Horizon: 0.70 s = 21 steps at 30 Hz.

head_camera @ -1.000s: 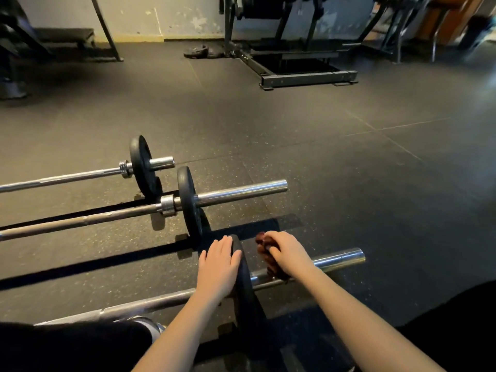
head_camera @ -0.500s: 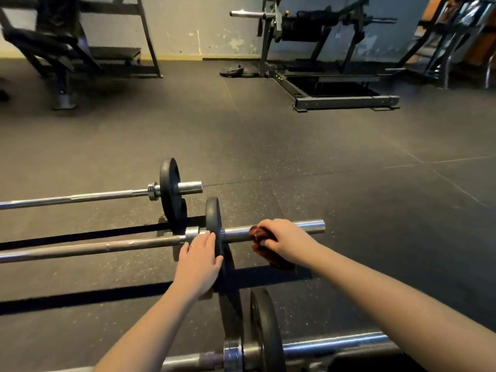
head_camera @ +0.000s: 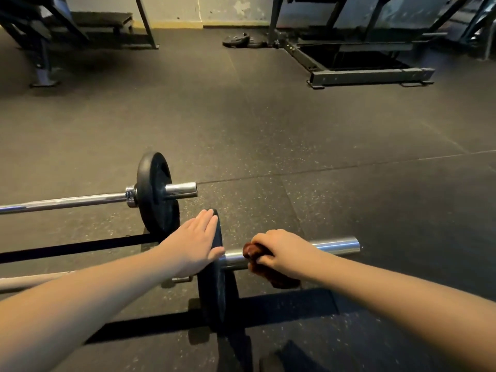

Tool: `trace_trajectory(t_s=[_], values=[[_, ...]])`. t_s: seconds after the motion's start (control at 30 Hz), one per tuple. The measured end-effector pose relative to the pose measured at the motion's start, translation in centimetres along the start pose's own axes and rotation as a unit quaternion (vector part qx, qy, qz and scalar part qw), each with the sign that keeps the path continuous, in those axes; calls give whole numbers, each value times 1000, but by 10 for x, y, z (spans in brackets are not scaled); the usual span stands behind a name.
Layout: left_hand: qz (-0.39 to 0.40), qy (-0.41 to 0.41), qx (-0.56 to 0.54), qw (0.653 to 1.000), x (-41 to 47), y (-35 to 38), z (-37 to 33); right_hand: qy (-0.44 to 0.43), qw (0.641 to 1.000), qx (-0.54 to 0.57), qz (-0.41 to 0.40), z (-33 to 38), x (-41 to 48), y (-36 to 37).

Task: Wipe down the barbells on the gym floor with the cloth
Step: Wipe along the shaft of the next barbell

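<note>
The right hand is gripping the cloth around the sleeve; the left hand, fingers straight, is pressing the plate.

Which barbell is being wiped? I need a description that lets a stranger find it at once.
On the dark rubber floor two barbells lie side by side. Take the nearer barbell. Unlike the farther barbell, its plate has the left hand flat against it, and the right hand grips a dark red cloth on its chrome sleeve.
</note>
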<state>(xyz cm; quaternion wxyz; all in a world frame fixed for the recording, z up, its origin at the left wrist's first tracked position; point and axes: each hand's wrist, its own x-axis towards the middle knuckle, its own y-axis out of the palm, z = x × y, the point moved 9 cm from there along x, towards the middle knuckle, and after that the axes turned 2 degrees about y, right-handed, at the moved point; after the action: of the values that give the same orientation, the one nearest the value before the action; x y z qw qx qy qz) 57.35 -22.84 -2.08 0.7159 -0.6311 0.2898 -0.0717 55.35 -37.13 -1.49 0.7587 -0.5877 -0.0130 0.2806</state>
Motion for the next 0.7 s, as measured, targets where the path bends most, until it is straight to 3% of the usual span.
trace_trajectory(t_s=[0.2,0.33,0.43,0.53,0.7], values=[[-57,20,-33,998,6,-1,5,3,989,102,-103,-3,65,34],[-111,17,-96,989,0,0,3,-54,983,20,-173,10,70,75],[-140,15,-120,983,0,4,5,-1,968,-39,-247,-15,78,70],[-171,7,-143,975,2,7,7,104,967,-6,-233,-32,86,64],[-211,-1,-171,962,-2,9,8,-48,982,-15,-184,10,55,96]])
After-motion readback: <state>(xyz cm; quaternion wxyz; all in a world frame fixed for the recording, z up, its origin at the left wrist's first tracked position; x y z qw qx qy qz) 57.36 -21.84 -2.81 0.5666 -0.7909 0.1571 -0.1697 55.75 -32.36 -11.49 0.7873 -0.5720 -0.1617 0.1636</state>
